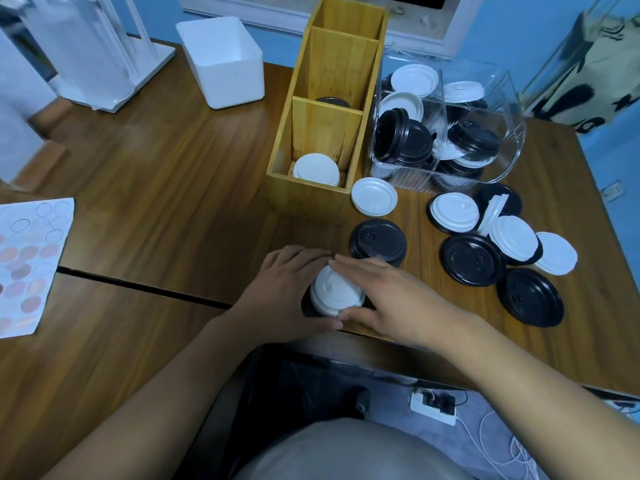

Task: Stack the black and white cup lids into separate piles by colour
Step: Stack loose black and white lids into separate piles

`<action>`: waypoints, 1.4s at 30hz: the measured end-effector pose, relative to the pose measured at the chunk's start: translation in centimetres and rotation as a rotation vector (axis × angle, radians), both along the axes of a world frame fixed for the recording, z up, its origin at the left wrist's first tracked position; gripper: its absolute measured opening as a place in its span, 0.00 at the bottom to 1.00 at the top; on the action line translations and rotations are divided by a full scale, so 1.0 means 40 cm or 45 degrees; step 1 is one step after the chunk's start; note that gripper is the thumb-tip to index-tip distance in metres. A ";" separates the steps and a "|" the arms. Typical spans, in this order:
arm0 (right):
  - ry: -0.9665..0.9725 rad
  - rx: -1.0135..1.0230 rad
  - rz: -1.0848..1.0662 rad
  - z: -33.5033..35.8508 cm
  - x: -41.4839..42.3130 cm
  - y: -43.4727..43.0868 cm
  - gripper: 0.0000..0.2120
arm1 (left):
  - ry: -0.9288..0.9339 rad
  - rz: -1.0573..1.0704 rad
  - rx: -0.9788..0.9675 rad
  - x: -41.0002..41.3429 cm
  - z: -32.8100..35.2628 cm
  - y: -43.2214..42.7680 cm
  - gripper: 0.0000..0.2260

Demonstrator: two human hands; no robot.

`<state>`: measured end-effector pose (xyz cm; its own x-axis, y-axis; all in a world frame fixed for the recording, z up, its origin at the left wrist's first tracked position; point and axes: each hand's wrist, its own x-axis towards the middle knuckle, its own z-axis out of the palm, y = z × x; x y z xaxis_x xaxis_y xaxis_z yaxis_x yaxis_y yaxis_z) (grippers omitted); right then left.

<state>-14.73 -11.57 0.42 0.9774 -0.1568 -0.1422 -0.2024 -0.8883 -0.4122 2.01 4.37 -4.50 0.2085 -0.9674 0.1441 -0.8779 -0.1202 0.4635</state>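
While my left hand (280,289) gripped the white lid (334,294) and my right hand (388,299) pinched its rim, it sat on a black lid (306,306) at the near edge of the counter (173,168).

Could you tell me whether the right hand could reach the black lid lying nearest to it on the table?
Probably yes: the black lid lies uncovered just beyond the right hand, with nothing between them, though that hand is holding the white lid.

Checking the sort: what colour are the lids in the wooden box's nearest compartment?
The lids there are white; the head view shows them.
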 end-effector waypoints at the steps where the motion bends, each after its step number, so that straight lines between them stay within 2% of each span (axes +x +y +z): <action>1: -0.025 0.003 -0.036 -0.006 -0.007 0.005 0.38 | 0.015 0.010 -0.007 -0.002 0.000 -0.001 0.43; 7: -0.163 0.084 -0.244 -0.026 -0.029 0.036 0.40 | 0.119 0.053 -0.062 0.016 0.005 0.000 0.39; 10: -0.301 0.046 -0.294 -0.009 -0.089 0.017 0.31 | 0.073 0.108 -0.002 0.050 0.016 0.001 0.39; 13: -0.398 -0.155 -0.444 0.007 -0.178 -0.037 0.19 | 0.021 0.195 0.070 0.082 0.029 -0.002 0.40; 15: -0.331 -0.401 -0.575 0.013 -0.232 -0.080 0.15 | 0.011 0.240 0.112 0.090 0.038 -0.008 0.42; 17: -0.196 -0.595 -0.652 0.005 -0.270 -0.114 0.15 | 0.007 0.269 0.143 0.084 0.042 -0.013 0.45; 19: -0.088 -0.690 -0.687 -0.011 -0.289 -0.136 0.16 | -0.013 0.295 0.097 0.068 0.044 -0.016 0.47; 22: -0.083 -0.708 -0.703 -0.024 -0.295 -0.149 0.12 | -0.071 0.315 -0.082 0.029 0.052 -0.023 0.45; 24: -0.143 -0.651 -0.693 -0.017 -0.295 -0.146 0.10 | -0.098 0.290 -0.215 -0.006 0.065 -0.036 0.40; 26: -0.240 -0.455 -0.686 0.009 -0.291 -0.131 0.09 | -0.100 0.237 -0.279 -0.048 0.079 -0.059 0.35; 28: -0.350 -0.108 -0.736 0.046 -0.284 -0.114 0.08 | -0.085 0.189 -0.256 -0.086 0.088 -0.089 0.33; 31: -0.511 0.541 -0.988 0.073 -0.273 -0.112 0.06 | -0.038 0.189 -0.149 -0.122 0.093 -0.144 0.34; 33: -0.520 0.899 -1.174 0.060 -0.269 -0.118 0.07 | -0.004 0.205 -0.085 -0.134 0.093 -0.179 0.35; 35: -0.493 1.138 -1.317 0.037 -0.272 -0.120 0.10 | 0.007 0.202 -0.017 -0.141 0.090 -0.207 0.36; 37: -0.446 1.175 -1.412 0.018 -0.281 -0.123 0.13 | -0.014 0.181 0.049 -0.147 0.087 -0.226 0.35; 38: -0.404 1.096 -1.431 0.015 -0.287 -0.123 0.13 | -0.033 0.169 0.071 -0.149 0.083 -0.232 0.34; 42: -0.167 0.418 -1.242 0.007 -0.317 -0.126 0.14 | -0.065 0.162 0.077 -0.161 0.067 -0.242 0.28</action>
